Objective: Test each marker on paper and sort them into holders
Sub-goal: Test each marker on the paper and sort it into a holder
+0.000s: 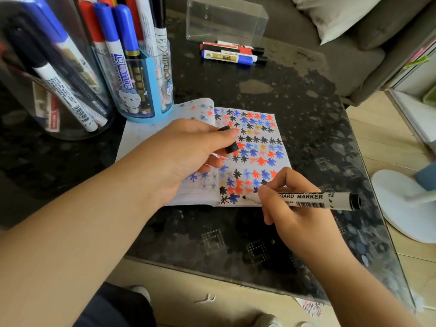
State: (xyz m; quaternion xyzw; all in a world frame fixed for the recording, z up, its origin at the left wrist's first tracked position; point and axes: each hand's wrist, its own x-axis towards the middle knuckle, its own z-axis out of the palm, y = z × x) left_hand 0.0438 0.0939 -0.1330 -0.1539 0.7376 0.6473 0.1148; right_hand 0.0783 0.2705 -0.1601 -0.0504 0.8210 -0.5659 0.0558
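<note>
Right hand (286, 204) gripped a black marker (316, 199) tip-down on the paper (278, 159), left hand (188, 152) pinched its cap (230, 140), while far-left holders (146, 90) stood crammed with markers.

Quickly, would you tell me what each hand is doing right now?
Left hand: pinches the black cap.
Right hand: grips the black whiteboard marker, tip on the paper.

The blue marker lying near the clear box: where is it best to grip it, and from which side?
Probably pinch the blue marker at its white barrel from above. It lies flat, and red and black markers lie close behind it, so only the top and near side are free.
</note>
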